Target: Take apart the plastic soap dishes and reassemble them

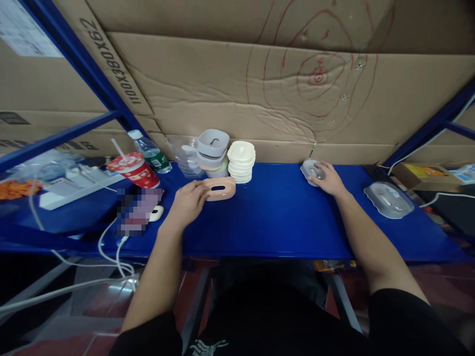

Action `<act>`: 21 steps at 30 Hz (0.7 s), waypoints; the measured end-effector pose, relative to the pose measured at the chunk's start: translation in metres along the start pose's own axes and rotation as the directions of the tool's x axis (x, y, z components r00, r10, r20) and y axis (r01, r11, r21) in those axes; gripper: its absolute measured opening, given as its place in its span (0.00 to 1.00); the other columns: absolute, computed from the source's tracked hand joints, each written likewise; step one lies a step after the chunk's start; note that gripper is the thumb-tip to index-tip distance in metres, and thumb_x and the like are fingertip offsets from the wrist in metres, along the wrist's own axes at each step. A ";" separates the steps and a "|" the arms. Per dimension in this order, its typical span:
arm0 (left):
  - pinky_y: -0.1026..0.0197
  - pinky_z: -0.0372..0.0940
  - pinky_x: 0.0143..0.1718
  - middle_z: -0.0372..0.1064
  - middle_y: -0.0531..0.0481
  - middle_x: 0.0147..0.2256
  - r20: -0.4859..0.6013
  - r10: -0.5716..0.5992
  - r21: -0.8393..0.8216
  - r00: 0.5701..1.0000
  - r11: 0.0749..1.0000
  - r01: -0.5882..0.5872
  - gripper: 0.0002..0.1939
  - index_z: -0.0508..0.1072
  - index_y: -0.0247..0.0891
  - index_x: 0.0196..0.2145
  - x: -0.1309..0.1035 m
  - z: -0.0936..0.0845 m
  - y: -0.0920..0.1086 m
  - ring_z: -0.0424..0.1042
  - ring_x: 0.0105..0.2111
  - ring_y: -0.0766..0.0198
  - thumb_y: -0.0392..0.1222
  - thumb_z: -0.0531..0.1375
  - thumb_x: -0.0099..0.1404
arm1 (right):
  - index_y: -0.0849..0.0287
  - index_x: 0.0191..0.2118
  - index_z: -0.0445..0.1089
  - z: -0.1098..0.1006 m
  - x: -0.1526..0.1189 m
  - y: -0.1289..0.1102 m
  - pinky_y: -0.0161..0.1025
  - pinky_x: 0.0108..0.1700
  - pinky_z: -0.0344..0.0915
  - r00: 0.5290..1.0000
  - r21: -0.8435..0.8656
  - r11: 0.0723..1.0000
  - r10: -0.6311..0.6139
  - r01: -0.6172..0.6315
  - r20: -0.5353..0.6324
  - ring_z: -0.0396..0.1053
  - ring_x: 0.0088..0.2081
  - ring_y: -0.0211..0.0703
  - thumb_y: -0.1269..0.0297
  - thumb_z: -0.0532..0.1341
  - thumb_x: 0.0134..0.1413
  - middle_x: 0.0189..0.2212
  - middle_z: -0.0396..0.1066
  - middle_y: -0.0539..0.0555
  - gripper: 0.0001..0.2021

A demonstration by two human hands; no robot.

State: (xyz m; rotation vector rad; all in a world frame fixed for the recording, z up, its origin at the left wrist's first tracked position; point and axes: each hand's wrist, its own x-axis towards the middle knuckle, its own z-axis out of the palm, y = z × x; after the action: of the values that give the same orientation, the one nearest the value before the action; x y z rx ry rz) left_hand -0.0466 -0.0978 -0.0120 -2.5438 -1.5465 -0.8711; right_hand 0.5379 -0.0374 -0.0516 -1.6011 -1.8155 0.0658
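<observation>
On the blue table, my left hand (190,201) grips the left end of a peach-coloured oval piece (227,189) with a dark slot in its middle. My right hand (329,179) is at the back right, its fingers closed on a small clear lid (308,170). Behind the peach piece stand a stack of cream square containers (242,163) and a stack topped by a grey container (213,142). Clear round containers (190,160) are left of the grey stack. A larger clear lid (389,199) lies on the right of the table.
A red patterned cup (139,170), a water bottle (154,154), a blurred phone (139,212) and a white case (156,213) are at the left. White cables hang there. A cardboard box (426,177) stands far right; cardboard (208,74) backs the table.
</observation>
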 end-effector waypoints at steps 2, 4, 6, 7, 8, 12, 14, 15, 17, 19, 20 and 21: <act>0.35 0.69 0.61 0.77 0.31 0.55 -0.024 0.029 0.033 0.999 0.999 -0.029 0.18 0.79 0.37 0.47 0.003 -0.003 0.009 0.76 0.59 0.39 0.49 0.53 0.76 | 0.58 0.65 0.75 -0.002 0.001 -0.004 0.68 0.74 0.59 0.999 0.022 0.999 -0.025 0.025 0.029 0.67 0.69 0.74 0.25 0.67 0.49 0.70 0.66 0.70 0.48; 0.37 0.70 0.62 0.77 0.33 0.57 -0.044 0.075 -0.008 0.996 0.997 -0.076 0.18 0.79 0.38 0.50 0.008 -0.009 0.028 0.76 0.59 0.41 0.50 0.55 0.76 | 0.56 0.66 0.74 -0.003 0.001 -0.010 0.68 0.74 0.59 0.993 0.057 0.995 -0.084 0.079 0.079 0.67 0.69 0.73 0.29 0.70 0.49 0.69 0.67 0.69 0.46; 0.40 0.71 0.62 0.77 0.37 0.57 -0.039 0.140 -0.098 0.989 0.985 -0.144 0.16 0.79 0.41 0.52 0.017 -0.014 0.052 0.77 0.59 0.46 0.51 0.57 0.77 | 0.53 0.67 0.72 -0.002 0.001 -0.022 0.68 0.73 0.59 0.975 0.100 0.983 -0.165 0.151 0.152 0.66 0.70 0.72 0.35 0.73 0.49 0.69 0.67 0.66 0.44; 0.41 0.71 0.62 0.77 0.39 0.58 -0.022 0.178 -0.138 0.984 0.974 -0.179 0.15 0.78 0.43 0.52 0.024 -0.014 0.065 0.77 0.59 0.48 0.50 0.58 0.77 | 0.52 0.68 0.72 -0.001 0.000 -0.029 0.69 0.73 0.59 0.960 0.126 0.975 -0.205 0.184 0.190 0.65 0.71 0.72 0.38 0.74 0.49 0.70 0.67 0.66 0.43; 0.42 0.71 0.63 0.78 0.40 0.57 -0.009 0.231 -0.167 0.973 0.959 -0.229 0.14 0.78 0.43 0.53 0.032 -0.012 0.077 0.77 0.60 0.49 0.50 0.59 0.78 | 0.52 0.69 0.71 0.000 -0.001 -0.038 0.69 0.73 0.60 0.943 0.154 0.965 -0.243 0.211 0.227 0.65 0.71 0.71 0.41 0.75 0.49 0.70 0.67 0.65 0.43; 0.41 0.71 0.63 0.74 0.36 0.62 -0.037 0.428 -0.195 0.903 0.883 -0.427 0.18 0.76 0.40 0.57 0.067 0.015 0.114 0.74 0.63 0.46 0.50 0.65 0.75 | 0.48 0.71 0.68 0.002 -0.008 -0.079 0.69 0.73 0.60 0.878 0.291 0.918 -0.358 0.269 0.317 0.65 0.72 0.68 0.42 0.76 0.50 0.71 0.66 0.63 0.44; 0.38 0.70 0.65 0.71 0.34 0.65 -0.059 0.477 -0.187 0.877 0.858 -0.479 0.21 0.75 0.40 0.59 0.080 0.035 0.122 0.72 0.65 0.44 0.49 0.67 0.74 | 0.46 0.70 0.69 -0.004 -0.011 -0.097 0.69 0.72 0.61 0.867 0.351 0.895 -0.388 0.274 0.312 0.67 0.71 0.68 0.40 0.76 0.51 0.70 0.68 0.62 0.43; 0.37 0.69 0.66 0.69 0.33 0.66 -0.073 0.477 -0.183 0.876 0.857 -0.482 0.23 0.74 0.39 0.61 0.084 0.044 0.124 0.71 0.66 0.42 0.49 0.67 0.73 | 0.45 0.69 0.71 -0.008 -0.013 -0.105 0.70 0.72 0.62 0.868 0.378 0.884 -0.398 0.276 0.295 0.68 0.70 0.68 0.39 0.76 0.51 0.70 0.69 0.61 0.41; 0.35 0.69 0.66 0.66 0.31 0.68 -0.099 0.461 -0.185 0.882 0.862 -0.471 0.27 0.71 0.39 0.66 0.087 0.058 0.126 0.71 0.66 0.41 0.47 0.67 0.73 | 0.45 0.64 0.75 -0.016 -0.016 -0.117 0.68 0.71 0.64 0.882 0.442 0.857 -0.401 0.266 0.247 0.69 0.69 0.67 0.36 0.74 0.52 0.68 0.72 0.59 0.37; 0.36 0.70 0.66 0.63 0.29 0.69 -0.121 0.466 -0.207 0.877 0.852 -0.481 0.29 0.67 0.39 0.69 0.084 0.065 0.128 0.71 0.66 0.42 0.46 0.65 0.75 | 0.47 0.59 0.78 -0.023 -0.021 -0.128 0.63 0.65 0.72 0.898 0.549 0.813 -0.372 0.195 0.233 0.76 0.62 0.65 0.30 0.70 0.54 0.61 0.79 0.58 0.35; 0.37 0.70 0.66 0.63 0.30 0.70 -0.134 0.481 -0.223 0.866 0.837 -0.499 0.28 0.66 0.39 0.70 0.082 0.066 0.129 0.71 0.66 0.43 0.45 0.63 0.76 | 0.49 0.57 0.79 -0.024 -0.024 -0.132 0.60 0.59 0.76 0.904 0.608 0.782 -0.351 0.138 0.245 0.81 0.56 0.63 0.26 0.67 0.55 0.54 0.83 0.58 0.35; 0.38 0.71 0.66 0.64 0.31 0.69 -0.149 0.501 -0.241 0.853 0.818 -0.522 0.27 0.65 0.40 0.71 0.080 0.067 0.131 0.71 0.66 0.45 0.44 0.62 0.77 | 0.50 0.54 0.80 -0.024 -0.027 -0.137 0.56 0.51 0.80 0.905 0.664 0.744 -0.330 0.074 0.269 0.84 0.48 0.62 0.23 0.64 0.55 0.46 0.85 0.58 0.37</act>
State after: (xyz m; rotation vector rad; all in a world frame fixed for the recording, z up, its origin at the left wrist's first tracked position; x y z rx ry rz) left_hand 0.1188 -0.0784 0.0022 -2.8458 -0.6759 -1.1399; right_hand 0.4331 -0.1028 0.0186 -0.9185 -1.9390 0.8578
